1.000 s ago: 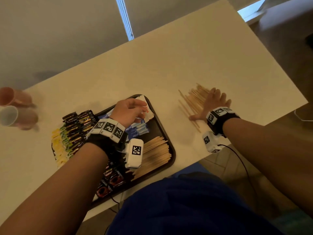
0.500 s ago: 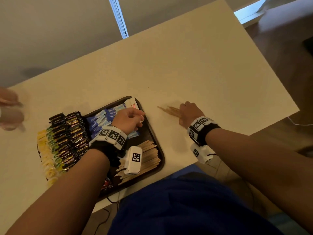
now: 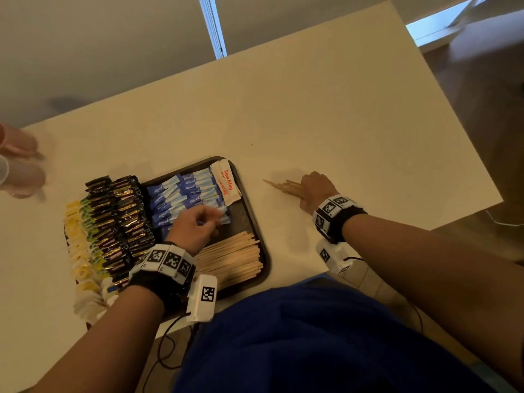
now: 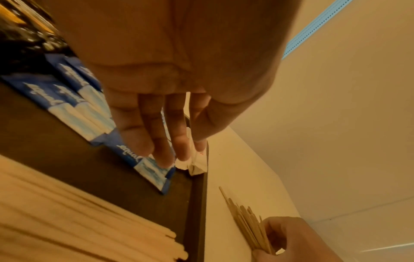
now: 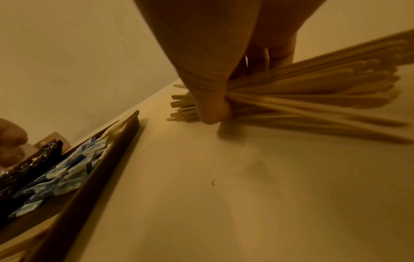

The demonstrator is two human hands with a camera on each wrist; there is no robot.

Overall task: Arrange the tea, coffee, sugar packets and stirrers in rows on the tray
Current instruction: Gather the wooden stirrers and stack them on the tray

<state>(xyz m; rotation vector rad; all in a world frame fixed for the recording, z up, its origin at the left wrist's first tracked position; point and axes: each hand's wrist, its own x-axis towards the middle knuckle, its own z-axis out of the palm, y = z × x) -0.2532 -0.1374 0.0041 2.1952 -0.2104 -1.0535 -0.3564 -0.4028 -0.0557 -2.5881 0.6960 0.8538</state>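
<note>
1. Pale tabletop (image 3: 326,114), dim room, wall beyond; dark tray (image 3: 256,231) at the near edge.
2. Right hand (image 3: 316,188): fingers clamped round a bundle of loose stirrers (image 5: 313,92), which splays out on both sides of the fist and lies low on the tabletop, apart from the tray.
3. Left hand (image 3: 195,225): over the tray, fingers (image 4: 163,141) extended downward and close together, tips at the blue sugar packets (image 3: 184,191); whether they pinch one cannot be told.
4. Beyond the left fingertips: white packets (image 3: 226,180) at the tray's far corner. On the little-finger side: dark coffee sachets (image 3: 124,214), then yellow-green tea packets (image 3: 82,245) in rows.
5. Nearer the wrist than the left fingers: stirrer stack (image 3: 229,256) already laid on the tray.
6. Step in hand, judged: carry the bundle to that stack. Advice: square the splayed ends against the tabletop first, lay them parallel to the stack, and keep the left hand clear of the landing spot.
</note>
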